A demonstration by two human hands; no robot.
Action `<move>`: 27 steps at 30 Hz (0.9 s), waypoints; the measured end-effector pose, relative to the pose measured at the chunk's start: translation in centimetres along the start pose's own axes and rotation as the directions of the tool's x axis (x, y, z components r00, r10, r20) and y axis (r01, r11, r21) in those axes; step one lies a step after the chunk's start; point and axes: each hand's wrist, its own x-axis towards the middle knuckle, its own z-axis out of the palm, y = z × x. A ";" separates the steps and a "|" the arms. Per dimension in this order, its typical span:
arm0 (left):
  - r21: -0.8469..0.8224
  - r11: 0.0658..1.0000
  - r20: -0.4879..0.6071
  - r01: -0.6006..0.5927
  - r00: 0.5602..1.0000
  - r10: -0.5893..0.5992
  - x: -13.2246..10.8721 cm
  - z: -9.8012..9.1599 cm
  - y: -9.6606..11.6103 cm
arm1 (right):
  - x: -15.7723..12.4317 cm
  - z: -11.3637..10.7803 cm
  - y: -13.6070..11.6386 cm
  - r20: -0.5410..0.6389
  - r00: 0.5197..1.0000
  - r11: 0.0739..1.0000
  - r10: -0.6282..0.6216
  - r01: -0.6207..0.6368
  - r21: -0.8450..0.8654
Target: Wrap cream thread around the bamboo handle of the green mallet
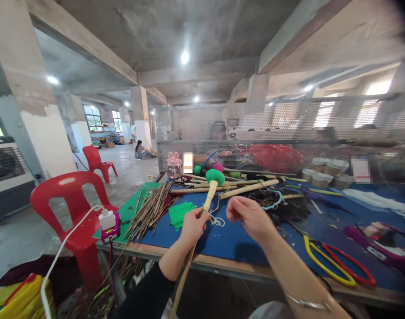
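Observation:
My left hand [194,226] is closed round a thin wooden stick [185,270], which slants up from the table's front edge. The stick's upper part is wrapped in a cream strip [210,195] and topped by a round green head [215,177]. Loose pale string [217,220] hangs in a loop beside the wrapped part. To the right, my right hand [251,217] is raised over the table, apart from the stick, its fingers curled together in a pinch; whatever they hold, if anything, is hidden. A green sheet [181,214] lies left of the stick.
On the blue tabletop [219,252] are thin twigs [147,208], thicker sticks [249,188] and scissors with yellow and red handles [338,261]. A perforated screen [196,124] stands behind. Red chairs [72,195] and a purple power socket [110,228] are at left. A person [143,150] sits on the floor.

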 end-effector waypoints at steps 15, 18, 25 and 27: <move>0.138 0.989 -0.178 -0.051 0.981 0.075 0.3 -0.9 0.0 | 3.8 4.3 2.7 0.124 0.959 0.965 0.254 -0.242 -0.102; -0.082 0.996 -0.163 0.045 0.985 -0.058 0.4 -0.6 -0.3 | 3.6 3.9 3.2 0.130 0.963 0.972 0.234 -0.233 -0.025; -0.322 0.944 -0.062 0.072 0.993 -0.097 -0.2 -0.4 0.5 | 3.2 4.3 2.7 0.275 0.936 0.944 0.220 -0.275 0.181; -0.312 0.947 -0.009 0.079 0.996 -0.087 -0.5 -0.2 0.4 | 3.3 4.2 2.9 0.300 0.938 0.935 0.175 -0.253 0.248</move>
